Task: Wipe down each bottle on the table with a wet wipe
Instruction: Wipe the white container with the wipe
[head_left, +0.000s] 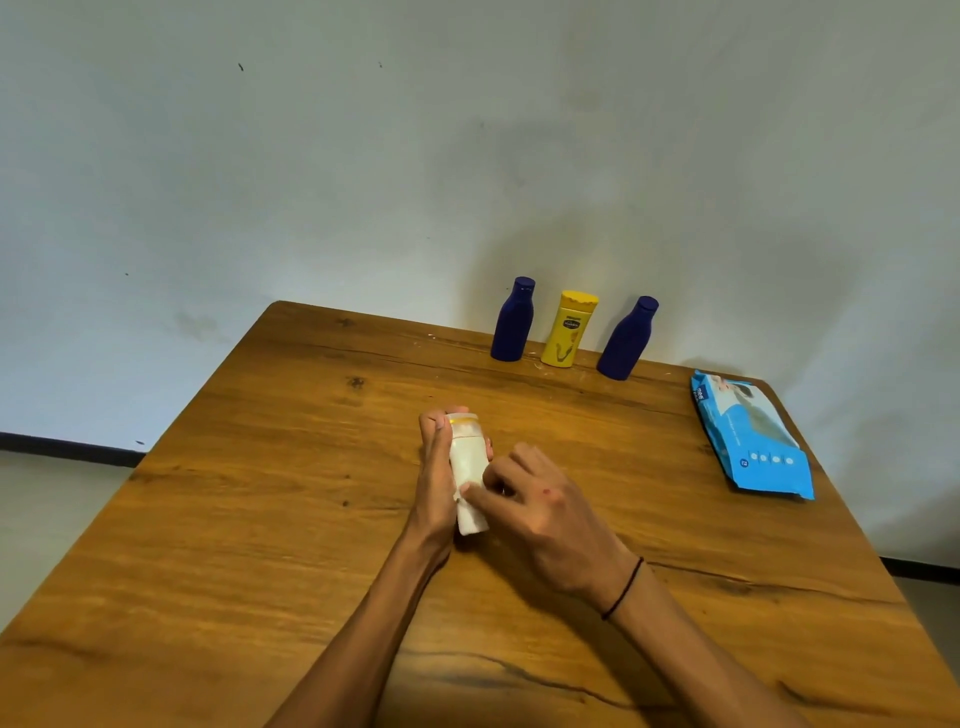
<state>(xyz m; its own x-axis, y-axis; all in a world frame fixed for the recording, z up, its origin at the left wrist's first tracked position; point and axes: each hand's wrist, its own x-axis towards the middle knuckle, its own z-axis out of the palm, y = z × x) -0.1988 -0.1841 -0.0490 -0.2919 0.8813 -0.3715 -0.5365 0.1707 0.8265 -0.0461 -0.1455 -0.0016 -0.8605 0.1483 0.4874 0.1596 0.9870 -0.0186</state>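
Observation:
My left hand (435, 478) grips a small white bottle (464, 434) with a yellow ring at its top, held over the middle of the wooden table (260, 519). A white wet wipe (471, 517) wraps the bottle's lower part. My right hand (540, 504) pinches the wipe against the bottle with thumb and curled fingers. At the table's far edge stand a dark blue bottle (513, 319), a yellow bottle (568, 329) and a second dark blue bottle (627, 339), all upright and apart from my hands.
A blue pack of wet wipes (750, 434) lies flat near the table's right edge. A plain wall rises directly behind the far edge. The table's left edge drops to a pale floor.

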